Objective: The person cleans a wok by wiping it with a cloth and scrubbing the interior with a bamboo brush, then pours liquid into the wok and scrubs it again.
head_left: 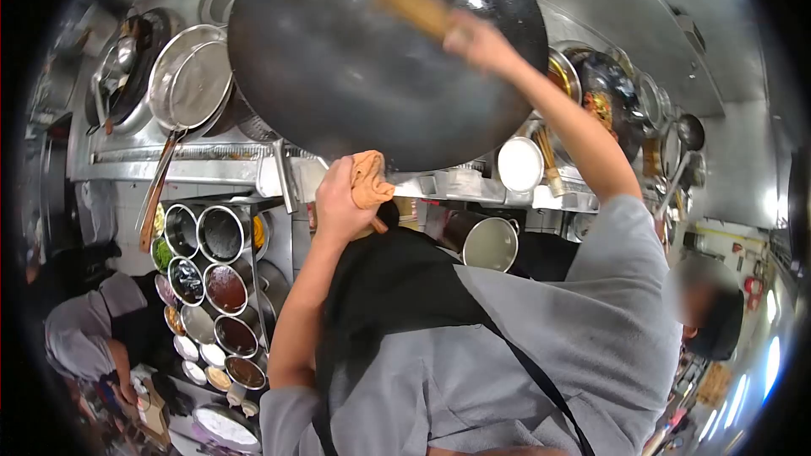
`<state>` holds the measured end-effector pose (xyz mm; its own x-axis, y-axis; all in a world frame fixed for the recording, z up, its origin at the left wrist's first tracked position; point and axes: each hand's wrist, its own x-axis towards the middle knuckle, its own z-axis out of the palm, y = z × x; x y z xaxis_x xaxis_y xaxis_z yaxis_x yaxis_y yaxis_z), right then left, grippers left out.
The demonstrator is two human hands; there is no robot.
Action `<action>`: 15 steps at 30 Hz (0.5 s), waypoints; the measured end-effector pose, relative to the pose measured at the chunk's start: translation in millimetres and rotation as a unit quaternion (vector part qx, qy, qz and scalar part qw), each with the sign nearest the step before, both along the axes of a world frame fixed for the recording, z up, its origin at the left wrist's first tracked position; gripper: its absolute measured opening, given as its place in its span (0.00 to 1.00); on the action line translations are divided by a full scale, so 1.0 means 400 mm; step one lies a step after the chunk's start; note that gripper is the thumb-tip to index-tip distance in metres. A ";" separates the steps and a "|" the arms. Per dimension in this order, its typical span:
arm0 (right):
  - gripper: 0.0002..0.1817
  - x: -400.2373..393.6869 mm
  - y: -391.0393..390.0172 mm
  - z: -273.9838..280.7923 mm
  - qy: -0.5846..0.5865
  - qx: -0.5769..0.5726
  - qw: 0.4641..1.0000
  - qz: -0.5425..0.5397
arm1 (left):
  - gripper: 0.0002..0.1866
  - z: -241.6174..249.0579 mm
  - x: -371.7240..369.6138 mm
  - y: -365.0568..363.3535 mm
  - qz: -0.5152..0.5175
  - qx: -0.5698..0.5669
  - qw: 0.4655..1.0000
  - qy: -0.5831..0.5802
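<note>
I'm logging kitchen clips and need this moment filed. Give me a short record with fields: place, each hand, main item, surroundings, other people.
place: commercial kitchen, cooking line seen from above
left hand: grips the wok's edge through an orange cloth
right hand: holds a brush against the inside of the wok
main item: large dark wok, tilted up on its edge
surroundings: strainer by the back wall; round containers of sauces on the left
other people: a co-worker in grey bends at the lower left
</note>
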<state>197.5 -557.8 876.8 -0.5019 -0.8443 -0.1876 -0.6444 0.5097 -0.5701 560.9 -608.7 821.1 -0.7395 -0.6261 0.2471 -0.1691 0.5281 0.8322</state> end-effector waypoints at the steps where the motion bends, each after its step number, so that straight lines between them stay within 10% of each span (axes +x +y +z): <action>1: 0.33 -0.020 0.087 -0.126 0.202 -0.150 0.943 0.219 | 0.18 0.000 0.001 -0.003 0.004 -0.009 1.000 0.012; 5: 0.26 -0.110 0.245 0.033 0.092 0.286 0.949 0.101 | 0.23 -0.007 0.018 -0.009 -0.012 -0.009 1.000 -0.015; 7: 0.26 -0.238 0.255 -0.017 0.383 0.206 0.870 -0.231 | 0.25 0.035 0.064 0.021 -0.014 0.025 0.998 -0.052; 9: 0.28 -0.191 0.216 0.065 0.398 0.126 0.861 -0.289 | 0.22 0.090 0.097 0.070 0.034 0.036 0.993 0.110; 13: 0.31 0.047 0.222 0.019 0.298 -0.016 0.954 0.034 | 0.23 0.126 0.062 0.111 -0.040 0.221 0.972 0.075; 15: 0.30 0.064 0.211 -0.090 0.151 -0.025 0.953 0.262 | 0.23 0.123 0.030 0.103 -0.049 0.131 0.989 0.046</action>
